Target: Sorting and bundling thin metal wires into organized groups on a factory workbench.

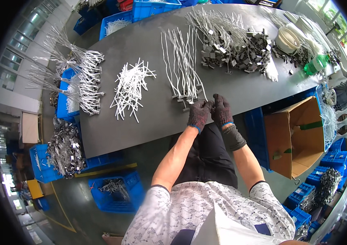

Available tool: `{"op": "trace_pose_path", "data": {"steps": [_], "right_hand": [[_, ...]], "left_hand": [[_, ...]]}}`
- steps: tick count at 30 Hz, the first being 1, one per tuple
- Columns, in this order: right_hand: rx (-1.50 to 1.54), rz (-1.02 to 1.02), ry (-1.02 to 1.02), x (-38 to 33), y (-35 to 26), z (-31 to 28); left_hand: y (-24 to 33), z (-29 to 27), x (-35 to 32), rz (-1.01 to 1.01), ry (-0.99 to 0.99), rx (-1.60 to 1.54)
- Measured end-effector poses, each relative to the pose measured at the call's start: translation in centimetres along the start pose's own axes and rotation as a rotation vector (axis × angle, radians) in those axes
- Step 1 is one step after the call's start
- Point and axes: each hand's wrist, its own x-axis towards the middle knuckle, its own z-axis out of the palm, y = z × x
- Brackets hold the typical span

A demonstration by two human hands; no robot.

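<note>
White cord with grey clip (212,99) pinched between gloved left hand (199,115) and right hand (222,111), fingers closed on it at table (149,45) edge; long axis away, toward laid-out row (182,65) just beyond left fingertips.

Cardboard box (294,139), green bottle (315,65), blue crates (114,192).
</note>
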Motion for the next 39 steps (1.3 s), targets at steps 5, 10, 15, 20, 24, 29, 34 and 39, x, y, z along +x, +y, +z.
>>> {"op": "trace_pose_path", "data": {"steps": [5, 10, 15, 20, 24, 29, 34, 39], "right_hand": [[0.170, 0.593, -0.028, 7.0, 0.7, -2.1], [-0.133, 0.569, -0.025, 11.4, 8.8, -0.3], [-0.021, 0.608, -0.260, 14.3, 10.0, 2.8], [0.271, 0.814, -0.152, 9.9, 12.8, 2.2], [0.688, 0.923, -0.377, 5.5, 6.6, -2.5], [0.314, 0.626, -0.266, -6.2, 4.2, -7.2], [-0.285, 0.368, -0.896, -26.3, 9.0, -9.9], [-0.293, 0.404, -1.493, -34.2, 7.1, -15.2]], "left_hand": [[2.5, -7.3, 5.0, 0.024, -0.069, 0.465], [3.2, -15.7, 15.5, 0.029, 0.180, 1.143], [-0.1, -24.3, 23.5, -0.163, 0.263, 1.380], [-1.1, -21.4, 22.0, -0.230, 0.249, 1.403], [-4.7, -23.9, 15.7, -0.073, 0.477, 1.355], [-6.1, -24.7, 10.1, -0.167, 0.568, 1.027], [-5.8, -23.1, 7.1, -0.412, 0.485, 0.143], [-6.8, -23.1, 4.9, -0.541, 0.490, -0.271]]}}
